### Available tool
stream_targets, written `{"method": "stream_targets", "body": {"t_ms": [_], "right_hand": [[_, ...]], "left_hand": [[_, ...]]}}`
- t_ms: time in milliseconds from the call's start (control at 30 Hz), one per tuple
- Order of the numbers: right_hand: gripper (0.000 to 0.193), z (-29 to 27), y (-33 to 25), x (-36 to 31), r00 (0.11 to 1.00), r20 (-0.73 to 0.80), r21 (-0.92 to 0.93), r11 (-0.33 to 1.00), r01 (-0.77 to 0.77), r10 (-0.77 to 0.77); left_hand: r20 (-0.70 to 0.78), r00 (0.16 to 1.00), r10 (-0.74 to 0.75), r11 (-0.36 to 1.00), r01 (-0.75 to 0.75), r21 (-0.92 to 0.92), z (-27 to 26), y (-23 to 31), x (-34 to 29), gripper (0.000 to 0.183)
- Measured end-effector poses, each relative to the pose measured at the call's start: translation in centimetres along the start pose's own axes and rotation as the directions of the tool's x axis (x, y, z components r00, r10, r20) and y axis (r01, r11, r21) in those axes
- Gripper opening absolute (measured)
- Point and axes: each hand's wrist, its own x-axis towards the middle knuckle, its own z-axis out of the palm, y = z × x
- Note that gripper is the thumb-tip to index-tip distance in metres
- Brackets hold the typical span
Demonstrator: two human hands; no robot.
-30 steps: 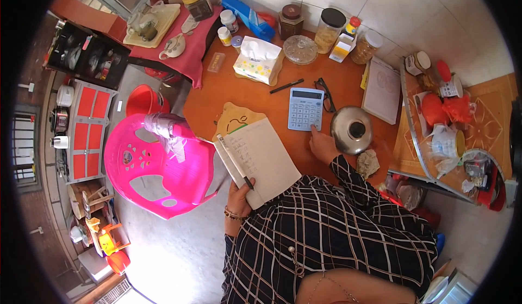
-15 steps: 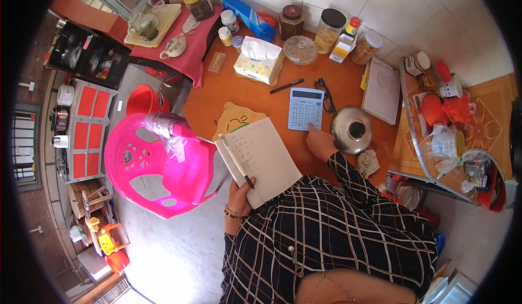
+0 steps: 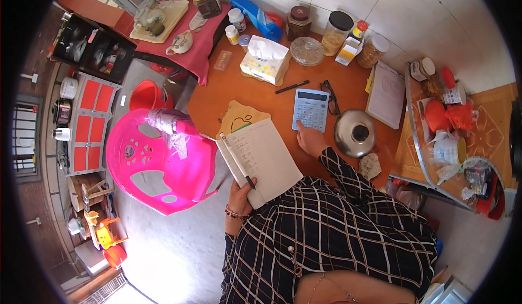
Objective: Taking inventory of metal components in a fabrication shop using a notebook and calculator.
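My left hand (image 3: 241, 197) holds an open white notebook (image 3: 265, 160) with handwritten lines, and a black pen (image 3: 237, 161) lies along its left page under my thumb. My right hand (image 3: 310, 139) reaches onto the orange table (image 3: 231, 89); its index finger presses the lower left keys of a pale blue calculator (image 3: 311, 109). A checked black sleeve covers my right forearm. A tan wooden board (image 3: 240, 118) peeks out from beneath the notebook's far edge.
A metal pot lid (image 3: 354, 133) sits right of the calculator, black glasses (image 3: 329, 97) and a second pen (image 3: 292, 86) behind it. A tissue box (image 3: 265, 60), several jars and a white booklet (image 3: 386, 94) line the back. A pink plastic chair (image 3: 160, 165) stands left.
My right hand has shifted slightly left across the calculator keys. The notebook and left hand stay in place.
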Motion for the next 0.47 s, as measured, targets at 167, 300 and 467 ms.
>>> {"method": "stream_targets", "body": {"t_ms": [167, 300, 467], "right_hand": [[0.038, 0.1, 0.1, 0.5, 0.998, 0.043, 0.022, 0.999, -0.048, 0.047], [0.038, -0.6, 0.0, 0.3, 0.999, 0.036, 0.042, 0.998, -0.038, 0.037], [0.041, -1.6, 0.2, 0.6, 0.986, 0.030, 0.004, 0.986, -0.167, 0.167]], "left_hand": [[-0.002, 1.000, 0.002, 1.000, -0.002, 0.010, 0.0, -0.1, 0.2, 0.047], [-0.002, 1.000, -0.003, 1.000, 0.003, 0.019, -0.3, -0.2, 0.3, 0.047], [0.000, 1.000, -0.014, 1.000, 0.014, 0.003, -0.4, -0.2, 0.3, 0.041]]}}
